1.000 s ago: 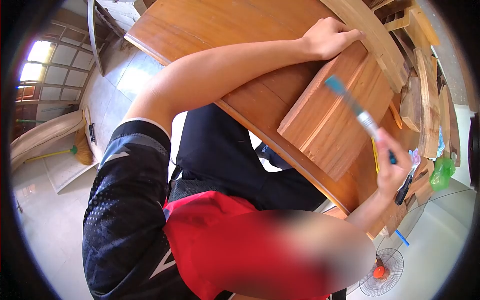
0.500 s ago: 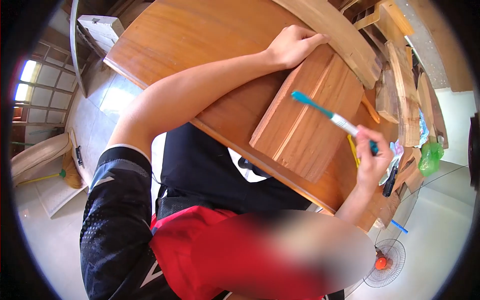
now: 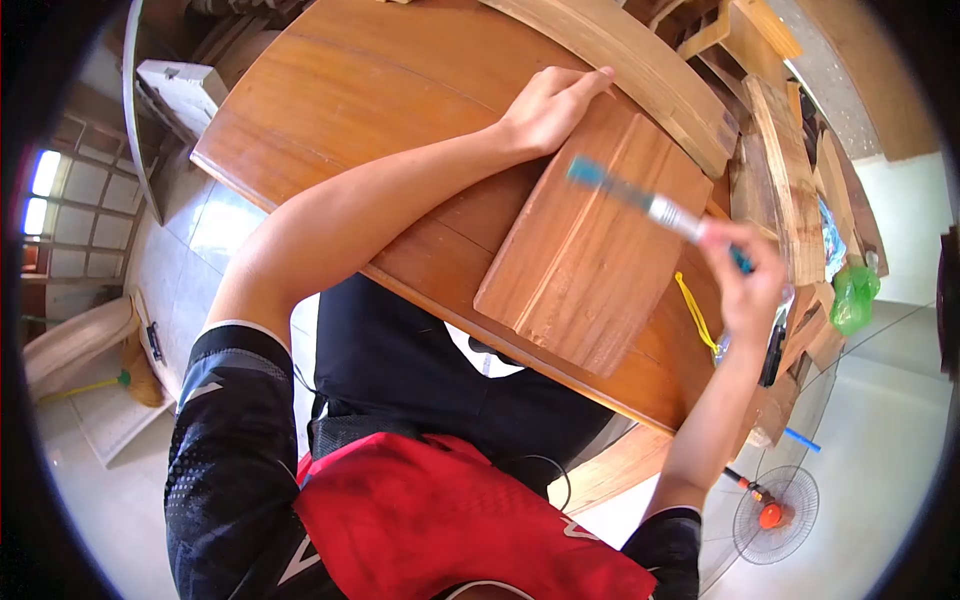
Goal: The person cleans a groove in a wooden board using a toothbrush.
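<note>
A reddish-brown wooden panel (image 3: 600, 240) with a raised ridge along its length lies at a slant on the wooden table. My left hand (image 3: 552, 108) grips its far left corner, the fingertips partly hidden at the edge. Over the panel is a teal-and-white toothbrush (image 3: 672, 212), its teal head above the upper left part of the wood and blurred by motion. My right hand (image 3: 748, 275) holds the handle between closed fingers, beyond the panel's right side.
A curved wooden piece (image 3: 640, 75) lies along the table's (image 3: 370, 90) far edge. Wood offcuts (image 3: 785, 180) and a green plastic bag (image 3: 853, 300) crowd the right side. A yellow strip (image 3: 695, 312) lies beside the panel. A fan (image 3: 775, 513) stands at lower right.
The toothbrush has shifted slightly, its head now farther up the panel and more blurred. The view has moved a little, showing more of my right arm.
</note>
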Action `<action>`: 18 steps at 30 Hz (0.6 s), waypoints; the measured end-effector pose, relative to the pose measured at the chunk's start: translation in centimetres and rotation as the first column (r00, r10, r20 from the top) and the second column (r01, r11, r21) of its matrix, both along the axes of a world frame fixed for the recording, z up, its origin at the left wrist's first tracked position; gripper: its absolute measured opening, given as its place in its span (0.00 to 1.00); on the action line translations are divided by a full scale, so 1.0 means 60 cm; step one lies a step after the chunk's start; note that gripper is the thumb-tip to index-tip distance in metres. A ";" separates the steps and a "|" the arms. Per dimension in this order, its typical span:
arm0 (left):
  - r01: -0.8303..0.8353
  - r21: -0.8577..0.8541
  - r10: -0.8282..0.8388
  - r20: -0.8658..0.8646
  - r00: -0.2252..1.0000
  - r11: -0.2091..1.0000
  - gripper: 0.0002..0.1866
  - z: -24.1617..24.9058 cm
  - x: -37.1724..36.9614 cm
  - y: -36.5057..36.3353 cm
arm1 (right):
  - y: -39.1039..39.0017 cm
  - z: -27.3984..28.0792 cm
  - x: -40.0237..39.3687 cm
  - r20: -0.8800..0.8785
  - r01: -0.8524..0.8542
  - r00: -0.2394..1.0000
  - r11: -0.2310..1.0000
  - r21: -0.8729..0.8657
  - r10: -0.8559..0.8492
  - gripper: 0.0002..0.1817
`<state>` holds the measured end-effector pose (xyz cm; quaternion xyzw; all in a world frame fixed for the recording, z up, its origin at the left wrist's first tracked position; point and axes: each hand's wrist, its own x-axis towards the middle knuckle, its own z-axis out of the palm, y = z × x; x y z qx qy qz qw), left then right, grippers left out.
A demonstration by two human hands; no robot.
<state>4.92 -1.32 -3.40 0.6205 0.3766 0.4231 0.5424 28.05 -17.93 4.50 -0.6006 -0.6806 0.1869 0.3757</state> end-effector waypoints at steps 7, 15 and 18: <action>-0.016 -0.005 0.016 0.004 1.000 1.000 0.31 -0.011 -0.008 0.004 | 0.078 0.105 -0.005 0.001 -0.398 0.904 0.844 -0.360 0.427 0.08; -0.066 0.001 0.065 0.088 0.994 0.998 0.30 0.010 0.000 -0.004 | 0.144 0.094 0.014 0.030 -0.418 0.890 0.842 -0.341 0.455 0.09; -0.014 0.001 0.014 0.087 0.996 1.000 0.30 0.003 -0.007 -0.002 | 0.154 0.083 0.020 -0.073 -0.282 0.959 0.950 -0.134 0.274 0.09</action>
